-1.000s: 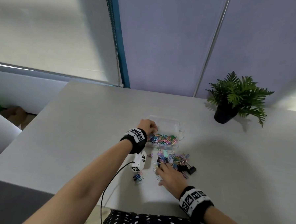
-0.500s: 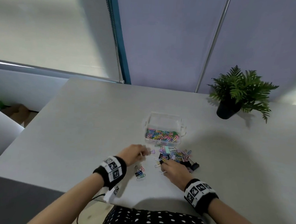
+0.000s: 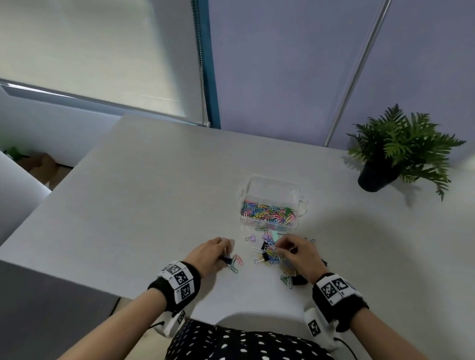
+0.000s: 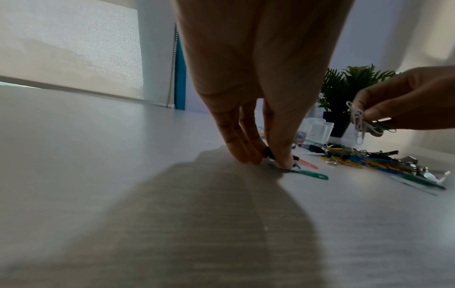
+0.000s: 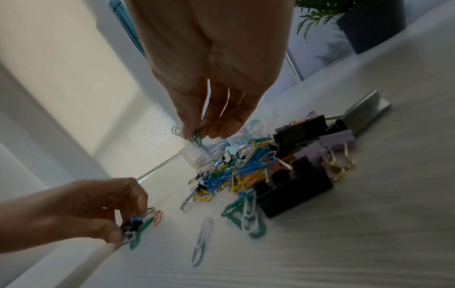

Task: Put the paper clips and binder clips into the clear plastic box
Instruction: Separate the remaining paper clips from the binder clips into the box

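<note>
— Since a second ago, what's been changing?

— Back from the clear plastic box (image 3: 271,201), the left hand (image 3: 209,254) is now sitting at the table's (image 3: 136,191) near edge, about 7 o'clock of the box, and the right hand (image 3: 299,256) is lifting off the pile.

— What's the left hand doing?

— Its thumb and fingertips (image 4: 283,159) are pinching a small dark binder clip (image 5: 134,224) right on the tabletop, with a green paper clip (image 4: 309,174) and a pink one (image 5: 157,215) lying against it.

— And the right?

— It's hovering over the mixed pile of clips (image 5: 270,171) at 6 o'clock of the box, pinching a little bunch of paper clips (image 4: 362,121), white and green, clear of the table.

— The box?

— Standing open mid-table, holding a layer of coloured paper clips. A potted fern (image 3: 394,149) is sitting at its 2 o'clock.
</note>
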A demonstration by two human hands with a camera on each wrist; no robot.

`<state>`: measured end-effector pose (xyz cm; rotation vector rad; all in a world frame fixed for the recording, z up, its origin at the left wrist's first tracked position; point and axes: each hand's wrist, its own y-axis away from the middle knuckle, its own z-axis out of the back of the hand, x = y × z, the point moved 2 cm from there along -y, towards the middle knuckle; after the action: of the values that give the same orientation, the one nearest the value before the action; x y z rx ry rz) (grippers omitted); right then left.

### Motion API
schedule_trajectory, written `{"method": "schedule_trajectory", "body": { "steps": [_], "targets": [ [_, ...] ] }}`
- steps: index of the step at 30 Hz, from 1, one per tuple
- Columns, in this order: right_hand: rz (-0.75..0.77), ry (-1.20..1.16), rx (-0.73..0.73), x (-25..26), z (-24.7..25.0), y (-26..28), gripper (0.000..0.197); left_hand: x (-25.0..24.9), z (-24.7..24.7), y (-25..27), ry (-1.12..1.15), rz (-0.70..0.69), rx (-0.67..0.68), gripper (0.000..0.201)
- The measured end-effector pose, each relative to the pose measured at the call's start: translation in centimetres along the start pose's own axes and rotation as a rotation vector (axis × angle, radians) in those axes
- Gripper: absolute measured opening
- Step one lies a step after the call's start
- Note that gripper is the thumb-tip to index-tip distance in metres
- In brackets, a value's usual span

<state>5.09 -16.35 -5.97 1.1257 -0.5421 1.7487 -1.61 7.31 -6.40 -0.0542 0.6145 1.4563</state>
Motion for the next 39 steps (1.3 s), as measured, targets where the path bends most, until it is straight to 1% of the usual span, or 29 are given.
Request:
{"method": "schedule_trajectory", "body": {
  "steps": [2, 4, 7, 9, 13, 15, 17, 18, 19, 21, 22, 23, 24, 27, 29, 32, 34, 36, 39],
  "targets": [
    [-0.002, -0.022, 0.004, -0.3, 0.2, 0.0, 0.011, 0.6, 0.3, 0.0, 0.022, -0.025, 0.020, 0.029],
    [-0.004, -0.032, 0.009, -0.4, 0.3, 0.1, 0.010, 0.9, 0.8, 0.0, 0.047, -0.039, 0.003, 0.028],
    [-0.012, -0.048, 0.006, -0.7, 0.2, 0.1, 0.017, 0.8, 1.9, -0.1, 0.063, -0.038, -0.050, 0.031],
    [-0.029, -0.055, 0.010, -0.9, 0.0, 0.1, 0.020, 1.2, 2.5, -0.4, 0.054, -0.010, -0.065, 0.030],
    [-0.045, -0.036, 0.027, -0.7, -0.3, 0.1, 0.011, 1.9, 2.7, -0.7, 0.005, 0.103, -0.058, 0.024],
    [-0.045, -0.034, 0.033, -0.4, -0.2, 0.2, 0.009, 1.4, 2.4, -0.4, -0.059, 0.084, -0.122, 0.027],
    [-0.058, -0.067, 0.041, -0.3, -0.1, 0.1, 0.010, 0.4, 1.9, 0.1, -0.035, 0.047, -0.204, 0.028],
    [-0.068, -0.087, 0.041, -0.3, 0.0, 0.0, 0.009, -0.2, 1.4, 0.4, -0.009, 0.027, -0.204, 0.028],
    [-0.079, -0.112, 0.035, -0.2, 0.0, -0.2, 0.009, -0.9, 0.7, 0.6, -0.001, 0.010, -0.170, 0.030],
    [-0.112, -0.187, 0.007, 0.1, 0.2, -0.7, 0.010, -1.6, -0.9, 0.7, -0.014, -0.010, -0.064, 0.044],
    [-0.128, -0.218, -0.005, 0.4, 0.4, -1.1, 0.009, -1.8, -1.5, 0.5, -0.034, -0.018, -0.032, 0.053],
    [-0.135, -0.241, -0.007, 0.8, 0.5, -1.5, 0.008, -1.8, -1.9, 0.2, -0.061, -0.016, -0.016, 0.058],
    [-0.134, -0.254, 0.000, 1.2, 0.6, -1.9, 0.007, -1.9, -2.2, -0.1, -0.081, -0.016, -0.011, 0.056],
    [-0.125, -0.254, 0.003, 2.1, 1.0, -3.4, 0.008, -2.4, -2.1, -0.8, -0.054, -0.040, -0.019, 0.035],
    [-0.136, -0.270, -0.022, 2.4, 1.4, -4.7, 0.007, -2.9, -1.9, -1.0, -0.070, -0.073, -0.037, 0.022],
    [-0.149, -0.230, -0.102, 2.9, 2.2, -7.0, 0.009, -3.2, -1.9, -1.2, -0.102, -0.119, -0.068, 0.008],
    [-0.181, -0.190, -0.151, 3.1, 2.5, -8.5, 0.010, -3.4, -1.9, -1.1, -0.103, -0.131, -0.064, 0.006],
    [-0.189, -0.096, -0.166, 3.4, 2.5, -9.7, 0.010, -3.5, -1.9, -1.0, -0.113, -0.123, -0.055, 0.009],
    [-0.134, 0.200, -0.106, 3.9, 2.1, -10.3, 0.005, -3.9, -2.0, -0.7, -0.133, -0.098, -0.054, 0.019]
  ]
}}
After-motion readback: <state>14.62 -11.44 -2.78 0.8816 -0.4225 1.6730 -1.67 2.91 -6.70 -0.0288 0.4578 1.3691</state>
